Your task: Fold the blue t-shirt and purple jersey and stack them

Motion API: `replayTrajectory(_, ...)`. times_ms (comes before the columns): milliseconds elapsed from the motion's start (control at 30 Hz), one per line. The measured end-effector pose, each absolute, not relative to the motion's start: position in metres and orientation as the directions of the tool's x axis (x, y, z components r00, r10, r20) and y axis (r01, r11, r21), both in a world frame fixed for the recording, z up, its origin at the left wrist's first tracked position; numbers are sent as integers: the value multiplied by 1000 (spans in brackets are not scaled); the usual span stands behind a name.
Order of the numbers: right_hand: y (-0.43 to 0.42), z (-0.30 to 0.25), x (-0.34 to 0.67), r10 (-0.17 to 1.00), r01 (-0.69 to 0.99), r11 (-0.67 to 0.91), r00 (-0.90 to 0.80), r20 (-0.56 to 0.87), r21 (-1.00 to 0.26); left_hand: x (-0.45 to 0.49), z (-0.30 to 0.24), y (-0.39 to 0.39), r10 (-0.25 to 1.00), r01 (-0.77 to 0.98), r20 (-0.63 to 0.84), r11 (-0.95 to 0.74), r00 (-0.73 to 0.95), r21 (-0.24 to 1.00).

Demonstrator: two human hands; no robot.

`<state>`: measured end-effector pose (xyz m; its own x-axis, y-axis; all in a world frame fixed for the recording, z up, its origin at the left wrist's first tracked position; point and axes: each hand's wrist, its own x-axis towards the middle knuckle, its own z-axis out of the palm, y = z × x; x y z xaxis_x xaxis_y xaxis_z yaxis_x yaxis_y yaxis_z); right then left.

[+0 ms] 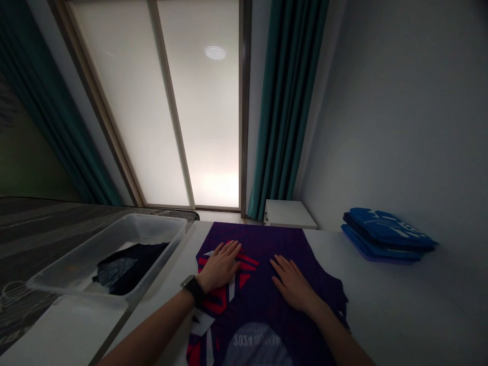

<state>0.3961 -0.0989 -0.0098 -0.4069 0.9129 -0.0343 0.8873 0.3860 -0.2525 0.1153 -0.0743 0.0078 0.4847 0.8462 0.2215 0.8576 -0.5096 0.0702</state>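
A dark purple sports shirt (267,244) with red and white patches lies spread on a white table (385,310). Pale printed lettering with "2024" shows upside down near its lower part, and the bottom runs out of view. My left hand (221,264), with a dark watch on the wrist, rests flat on the red-patterned side, fingers stretched out. On the plain purple side lies my right hand (293,283), also flat with its fingers spread. Neither hand grips the cloth.
At the right of the table is a stack of folded blue clothes (385,234). A clear plastic bin (168,226) with dark clothing (133,264) inside stands at left. Behind the table are a white cabinet (287,213), a teal curtain (292,112) and frosted sliding doors (206,127).
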Motion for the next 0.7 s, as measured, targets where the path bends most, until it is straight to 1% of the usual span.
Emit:
replayTrajectory(133,-100,-13,396,914,884,393,-406,4,-254,91,22,-60,923,942,223,-331,313,48)
replayTrajectory(200,-100,-13,396,914,883,395,-406,9,-253,76,24,-58,938,956,212,-289,274,44)
replayTrajectory(367,-99,-15,398,915,888,391,-403,0,-241,50,20,-71,950,966,207,-251,234,60)
replayTrajectory(567,-102,-17,402,905,890,411,-424,-31,-197,39,12,-80,950,971,258,-210,175,116)
replayTrajectory(700,-104,-16,403,899,890,418,-434,-58,-184,32,5,-77,947,964,274,-216,167,158)
